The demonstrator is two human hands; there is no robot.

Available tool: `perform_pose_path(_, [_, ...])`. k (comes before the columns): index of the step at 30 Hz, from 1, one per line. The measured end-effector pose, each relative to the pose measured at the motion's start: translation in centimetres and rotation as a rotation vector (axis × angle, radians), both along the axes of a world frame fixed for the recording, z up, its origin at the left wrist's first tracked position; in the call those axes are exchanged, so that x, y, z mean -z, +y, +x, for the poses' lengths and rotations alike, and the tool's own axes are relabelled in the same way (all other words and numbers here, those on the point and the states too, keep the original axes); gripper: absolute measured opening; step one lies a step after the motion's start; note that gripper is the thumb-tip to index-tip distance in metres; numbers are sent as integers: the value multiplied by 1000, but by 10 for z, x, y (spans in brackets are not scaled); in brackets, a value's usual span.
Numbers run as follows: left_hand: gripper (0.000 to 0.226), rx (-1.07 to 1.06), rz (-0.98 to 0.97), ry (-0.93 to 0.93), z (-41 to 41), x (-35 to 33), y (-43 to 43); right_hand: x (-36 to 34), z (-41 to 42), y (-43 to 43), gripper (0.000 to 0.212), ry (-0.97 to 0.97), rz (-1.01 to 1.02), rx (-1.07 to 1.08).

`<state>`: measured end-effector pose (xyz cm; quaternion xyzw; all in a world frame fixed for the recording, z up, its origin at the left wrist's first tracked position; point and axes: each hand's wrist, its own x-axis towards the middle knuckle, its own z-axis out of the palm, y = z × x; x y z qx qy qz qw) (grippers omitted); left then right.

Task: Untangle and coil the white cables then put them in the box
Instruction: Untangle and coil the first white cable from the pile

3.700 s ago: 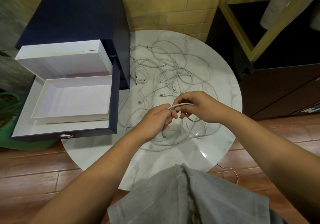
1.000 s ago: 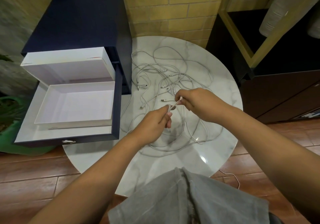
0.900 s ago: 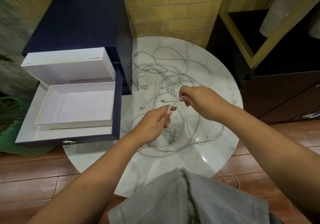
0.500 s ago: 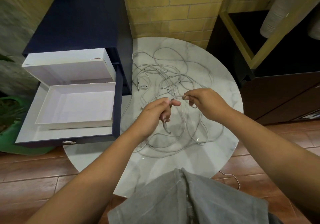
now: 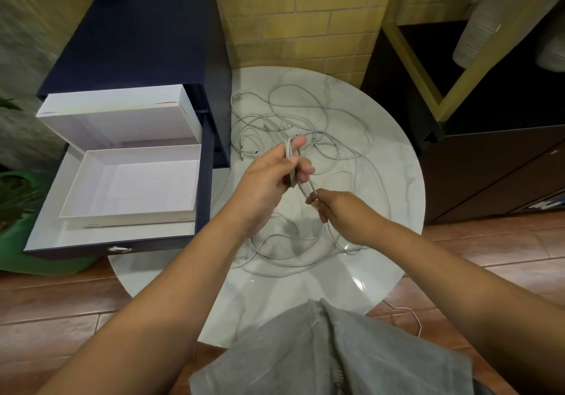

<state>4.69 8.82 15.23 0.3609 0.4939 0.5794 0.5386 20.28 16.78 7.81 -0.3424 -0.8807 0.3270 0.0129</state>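
Since half-second ago, right hand (image 5: 345, 214) dropped toward near edge, now below left hand (image 5: 266, 177); left hand lifted slightly, loops gathered on it. Left hand grips small coil (image 5: 289, 154) of cable, thumb pressed over strands, fingers curled. Right hand pinches strand just under coil, thumb and forefinger tips together. Both hands above table centre. Remaining white cables (image 5: 308, 122) tangled across marble table (image 5: 305, 297), far half through centre. White box (image 5: 91, 186) open, lid up, in navy drawer (image 5: 204, 180) beside table's left edge.
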Motion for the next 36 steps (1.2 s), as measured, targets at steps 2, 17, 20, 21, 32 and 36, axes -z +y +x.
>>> perform_pose_path(2, [33,-12,0,77,3,2,3,-2,-4,-8,30,-30,8,-59])
perform_pose_path(17, [36,-13,-20,855,-15,55,0,-23,-5,-16,29,-65,175,-168])
perform_pose_path(20, [31,97,-82,870,-19,56,-3,-34,-5,-12,29,-34,247,-141])
perform_pose_path(21, [29,135,-107,859,-19,56,-4,-37,-5,-10,29,-25,262,-129])
perform_pose_path(32, [12,249,-88,1040,-14,59,-9,-51,-12,-2,15,48,269,-83])
perform_pose_path(36, [21,296,-112,995,-12,54,-12,-54,-15,-1,26,59,270,-95])
